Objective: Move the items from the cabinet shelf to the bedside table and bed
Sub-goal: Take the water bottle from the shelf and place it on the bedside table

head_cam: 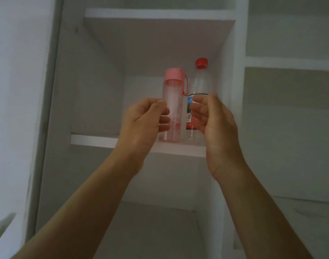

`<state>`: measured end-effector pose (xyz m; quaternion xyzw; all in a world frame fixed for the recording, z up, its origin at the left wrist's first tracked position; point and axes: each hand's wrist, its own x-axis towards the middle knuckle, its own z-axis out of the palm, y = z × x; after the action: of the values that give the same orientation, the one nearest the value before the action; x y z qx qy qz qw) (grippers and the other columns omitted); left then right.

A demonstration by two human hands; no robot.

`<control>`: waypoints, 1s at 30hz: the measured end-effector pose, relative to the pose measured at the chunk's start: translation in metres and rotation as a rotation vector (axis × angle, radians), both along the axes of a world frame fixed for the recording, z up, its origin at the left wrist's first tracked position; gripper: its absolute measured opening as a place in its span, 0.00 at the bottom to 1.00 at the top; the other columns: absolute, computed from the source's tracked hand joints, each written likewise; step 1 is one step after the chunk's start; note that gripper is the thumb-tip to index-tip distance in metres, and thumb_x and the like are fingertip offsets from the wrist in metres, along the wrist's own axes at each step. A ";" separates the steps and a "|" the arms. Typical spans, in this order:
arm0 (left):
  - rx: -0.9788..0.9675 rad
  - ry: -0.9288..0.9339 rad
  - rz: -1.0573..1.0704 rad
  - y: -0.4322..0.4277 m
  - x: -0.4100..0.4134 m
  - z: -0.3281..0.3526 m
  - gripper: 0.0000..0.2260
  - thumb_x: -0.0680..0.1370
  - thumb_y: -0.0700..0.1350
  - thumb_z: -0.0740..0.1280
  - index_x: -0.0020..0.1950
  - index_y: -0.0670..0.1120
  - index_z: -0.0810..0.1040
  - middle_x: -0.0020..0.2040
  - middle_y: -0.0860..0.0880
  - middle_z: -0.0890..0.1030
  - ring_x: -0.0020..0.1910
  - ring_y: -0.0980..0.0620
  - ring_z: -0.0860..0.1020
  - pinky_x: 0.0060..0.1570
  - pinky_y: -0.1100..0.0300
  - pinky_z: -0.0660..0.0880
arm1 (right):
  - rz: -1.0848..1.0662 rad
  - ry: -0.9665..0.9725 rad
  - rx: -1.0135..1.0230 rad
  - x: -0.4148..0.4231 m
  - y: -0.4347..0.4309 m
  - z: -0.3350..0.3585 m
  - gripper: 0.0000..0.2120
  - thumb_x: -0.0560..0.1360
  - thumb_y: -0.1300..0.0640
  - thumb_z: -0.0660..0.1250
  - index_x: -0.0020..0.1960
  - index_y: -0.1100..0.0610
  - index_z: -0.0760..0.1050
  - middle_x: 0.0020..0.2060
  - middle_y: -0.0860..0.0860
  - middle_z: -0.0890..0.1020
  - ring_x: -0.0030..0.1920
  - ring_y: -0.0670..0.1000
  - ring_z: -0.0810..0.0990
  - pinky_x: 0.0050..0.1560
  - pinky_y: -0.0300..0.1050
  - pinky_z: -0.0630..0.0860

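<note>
1. On the white cabinet shelf (96, 140), towards its right end, a clear pink plastic bottle (174, 94) with a pink lid (174, 73) and side loop stands upright.
2. Just to its right stands a clear plastic water bottle (199, 83) with a red screw cap (201, 63) and a blue, white and red label (189, 116). This one is also upright and sits close to the cabinet's inner wall (227, 75).
3. The left hand (143, 120) is raised to the clear pink plastic bottle. Its fingers are curled, and the thumb and fingertips lie over the bottle's left edge. Whether its grip has clamped on the bottle cannot be told.
4. The right hand (214, 124) is at the clear plastic water bottle. The thumb and fingers curl across the front of the label, so the grip is wrapped round the bottle's lower half. The upper fingers are blurred.
5. Both bottles have their bases on the shelf.
</note>
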<state>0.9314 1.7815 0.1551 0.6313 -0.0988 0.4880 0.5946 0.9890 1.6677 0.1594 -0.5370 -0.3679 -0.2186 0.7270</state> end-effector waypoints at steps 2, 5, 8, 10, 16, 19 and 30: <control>0.034 0.027 0.017 -0.004 0.005 0.008 0.09 0.82 0.47 0.62 0.52 0.46 0.81 0.50 0.46 0.85 0.46 0.50 0.83 0.33 0.71 0.75 | -0.088 -0.028 -0.046 0.001 0.000 0.004 0.21 0.84 0.44 0.53 0.57 0.57 0.78 0.52 0.56 0.82 0.52 0.52 0.82 0.59 0.52 0.79; 0.071 0.042 -0.039 -0.014 0.014 0.017 0.09 0.82 0.46 0.62 0.49 0.47 0.81 0.43 0.50 0.83 0.41 0.54 0.80 0.34 0.70 0.77 | -0.143 -0.033 -0.086 0.004 0.001 0.009 0.19 0.84 0.41 0.51 0.54 0.49 0.77 0.49 0.52 0.82 0.52 0.52 0.82 0.59 0.55 0.79; 0.097 0.091 -0.068 -0.021 0.028 0.022 0.09 0.82 0.47 0.62 0.44 0.50 0.79 0.39 0.54 0.81 0.37 0.58 0.79 0.43 0.63 0.78 | -0.222 -0.019 -0.121 0.012 0.005 0.011 0.20 0.82 0.38 0.50 0.58 0.48 0.75 0.48 0.47 0.82 0.53 0.50 0.82 0.61 0.57 0.78; 0.096 0.114 -0.050 -0.022 0.038 0.024 0.09 0.82 0.48 0.63 0.43 0.52 0.78 0.40 0.55 0.80 0.39 0.59 0.79 0.45 0.62 0.78 | -0.244 0.003 -0.119 0.016 0.006 0.013 0.24 0.77 0.36 0.51 0.61 0.49 0.74 0.53 0.48 0.82 0.57 0.51 0.81 0.63 0.58 0.77; 0.144 0.199 -0.042 -0.023 0.061 0.025 0.10 0.80 0.48 0.63 0.43 0.47 0.80 0.40 0.52 0.81 0.41 0.54 0.79 0.54 0.52 0.78 | -0.237 0.051 -0.156 0.031 0.004 0.017 0.22 0.82 0.42 0.54 0.69 0.53 0.70 0.56 0.50 0.81 0.56 0.51 0.82 0.61 0.53 0.79; 0.180 0.250 -0.038 -0.029 0.061 0.028 0.12 0.71 0.50 0.63 0.43 0.45 0.83 0.43 0.47 0.85 0.45 0.48 0.83 0.59 0.44 0.79 | -0.279 0.103 -0.212 0.038 0.004 0.019 0.21 0.82 0.46 0.56 0.70 0.55 0.69 0.58 0.52 0.80 0.56 0.51 0.82 0.59 0.49 0.78; 0.163 0.258 0.044 -0.023 0.083 0.030 0.10 0.76 0.45 0.69 0.56 0.46 0.80 0.47 0.48 0.85 0.46 0.51 0.84 0.55 0.50 0.82 | -0.355 0.115 -0.272 0.039 0.003 0.021 0.19 0.79 0.49 0.58 0.66 0.57 0.73 0.58 0.55 0.81 0.56 0.54 0.82 0.59 0.53 0.80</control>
<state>1.0139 1.7583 0.1855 0.7368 -0.0472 0.4061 0.5385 1.0280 1.6707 0.1803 -0.6979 -0.2514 -0.2605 0.6180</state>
